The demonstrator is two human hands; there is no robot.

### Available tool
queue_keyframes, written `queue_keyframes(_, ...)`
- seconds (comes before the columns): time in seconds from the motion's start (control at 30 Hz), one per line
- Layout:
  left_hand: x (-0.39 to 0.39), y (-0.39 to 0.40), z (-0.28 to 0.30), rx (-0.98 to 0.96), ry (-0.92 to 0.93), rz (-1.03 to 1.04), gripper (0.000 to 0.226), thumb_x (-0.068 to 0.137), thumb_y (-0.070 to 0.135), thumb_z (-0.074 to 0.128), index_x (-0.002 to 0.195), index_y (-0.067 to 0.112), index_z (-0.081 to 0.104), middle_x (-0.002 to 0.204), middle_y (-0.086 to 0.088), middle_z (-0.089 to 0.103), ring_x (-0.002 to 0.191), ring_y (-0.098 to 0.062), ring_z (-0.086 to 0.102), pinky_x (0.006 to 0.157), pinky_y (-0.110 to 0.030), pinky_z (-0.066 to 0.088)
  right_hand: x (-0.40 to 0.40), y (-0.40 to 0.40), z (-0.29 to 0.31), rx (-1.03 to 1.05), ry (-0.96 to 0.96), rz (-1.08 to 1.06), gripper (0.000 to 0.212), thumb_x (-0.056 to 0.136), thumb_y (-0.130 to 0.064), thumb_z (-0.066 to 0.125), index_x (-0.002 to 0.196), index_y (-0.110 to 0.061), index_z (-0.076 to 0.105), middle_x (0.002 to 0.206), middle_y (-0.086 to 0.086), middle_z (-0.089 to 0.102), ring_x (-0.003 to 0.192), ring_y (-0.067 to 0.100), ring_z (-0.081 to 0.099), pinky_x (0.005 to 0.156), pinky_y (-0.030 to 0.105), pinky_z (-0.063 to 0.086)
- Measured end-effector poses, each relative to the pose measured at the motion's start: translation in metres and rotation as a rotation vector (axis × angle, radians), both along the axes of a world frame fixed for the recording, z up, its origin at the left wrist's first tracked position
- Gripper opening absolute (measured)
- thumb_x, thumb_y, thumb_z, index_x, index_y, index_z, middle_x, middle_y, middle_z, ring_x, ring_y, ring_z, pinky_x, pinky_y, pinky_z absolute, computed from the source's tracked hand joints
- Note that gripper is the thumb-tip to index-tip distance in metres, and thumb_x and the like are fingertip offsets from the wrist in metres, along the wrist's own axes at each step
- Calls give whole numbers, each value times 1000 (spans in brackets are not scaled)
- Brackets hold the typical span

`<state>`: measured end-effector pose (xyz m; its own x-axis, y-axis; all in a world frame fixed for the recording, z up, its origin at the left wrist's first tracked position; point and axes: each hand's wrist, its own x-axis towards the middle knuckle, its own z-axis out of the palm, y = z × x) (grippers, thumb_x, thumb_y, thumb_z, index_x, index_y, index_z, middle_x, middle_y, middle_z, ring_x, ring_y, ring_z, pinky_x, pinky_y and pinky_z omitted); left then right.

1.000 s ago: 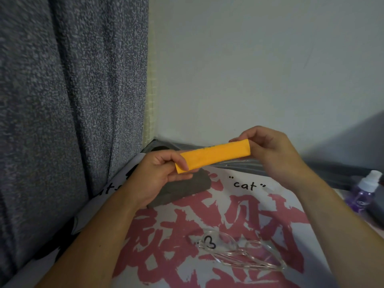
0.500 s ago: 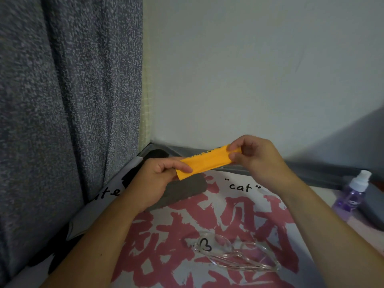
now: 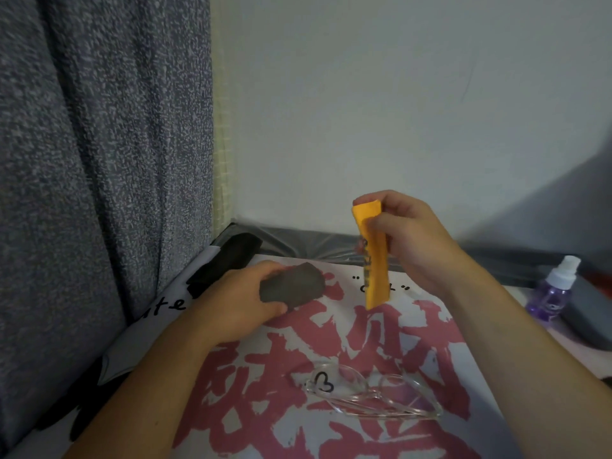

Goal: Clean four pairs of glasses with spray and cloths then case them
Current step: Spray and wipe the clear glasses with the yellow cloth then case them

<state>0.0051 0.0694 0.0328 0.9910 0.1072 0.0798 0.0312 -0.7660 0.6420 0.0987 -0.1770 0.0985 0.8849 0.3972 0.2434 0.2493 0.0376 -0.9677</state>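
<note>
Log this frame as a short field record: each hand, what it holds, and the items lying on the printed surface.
left hand: left hand grips the grey case, low over the printed cover
right hand: right hand pinches the folded orange cloth near its top; the cloth hangs down, clear of the cover
glasses: clear glasses lie folded on the cover, near the camera, untouched
spray: purple spray bottle stands upright at the right, cap on
other: dark case beside the bottle; grey curtain at left

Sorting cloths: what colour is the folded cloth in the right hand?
Orange folded cloth, seen in the head view.
</note>
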Motion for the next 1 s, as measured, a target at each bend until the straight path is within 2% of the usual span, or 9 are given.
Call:
queue_keyframes(0.07,0,-13,7,-270,-65,63,53,84,35,80,130,43,54,114,22,62,98,6,63,88,-25,55,-5,1,0,-128,1,123,30,93,9,52,108,-9,71,73,4,65,62,26,64,62,36,57)
queue_keyframes(0.2,4,-34,8,-731,-76,165,44,85,29,79,126,23,64,105,6,75,92,-10,75,88,-36,59,-17,15,-6,-397,-5,241,20,93,4,57,101,-8,70,80,11,68,62,23,64,62,35,58)
queue_keyframes(0.33,6,-47,2,-887,-115,188,40,82,17,81,119,19,65,103,0,77,90,-17,76,76,-33,58,-22,30,-14,-320,132,321,18,93,6,55,101,-3,68,78,16,67,60,25,63,61,36,58)
queue_keyframes(0.53,3,-54,3,-1064,-79,158,55,75,17,84,121,11,54,108,-20,73,93,-36,73,89,-58,58,-20,34,-20,-258,231,343,16,95,7,51,106,5,63,76,24,61,62,29,64,62,37,59)
queue_keyframes(0.7,-4,-59,8,-1215,-6,52,37,94,6,64,125,8,45,85,-31,65,75,-36,67,67,-42,60,-18,33,-21,-288,221,340,18,95,5,50,109,7,61,75,23,66,68,32,67,69,40,59)
queue_keyframes(0.77,-3,-53,8,-1245,-25,111,34,91,13,68,120,9,50,100,-33,68,87,-40,70,79,-52,60,-15,31,-23,-333,183,271,14,94,4,51,104,7,61,74,22,67,69,31,68,69,39,60)
queue_keyframes(0.9,0,-44,14,-1427,44,130,56,80,29,70,132,9,63,139,-29,56,130,-45,54,110,-63,38,-5,25,-34,-362,183,173,8,91,5,53,93,2,60,74,19,68,70,30,68,78,51,59)
queue_keyframes(0.97,0,-42,14,-1524,84,113,51,86,29,63,132,7,65,138,-25,59,129,-41,55,114,-56,36,1,21,-38,-353,247,175,9,92,6,54,93,1,62,77,17,68,71,28,69,80,51,58)
queue_keyframes(1.0,-1,-43,16,-1557,97,92,47,87,28,61,129,7,68,130,-22,64,119,-38,62,109,-51,43,3,18,-37,-351,273,174,10,92,7,55,94,1,63,76,16,68,71,27,69,79,49,58)
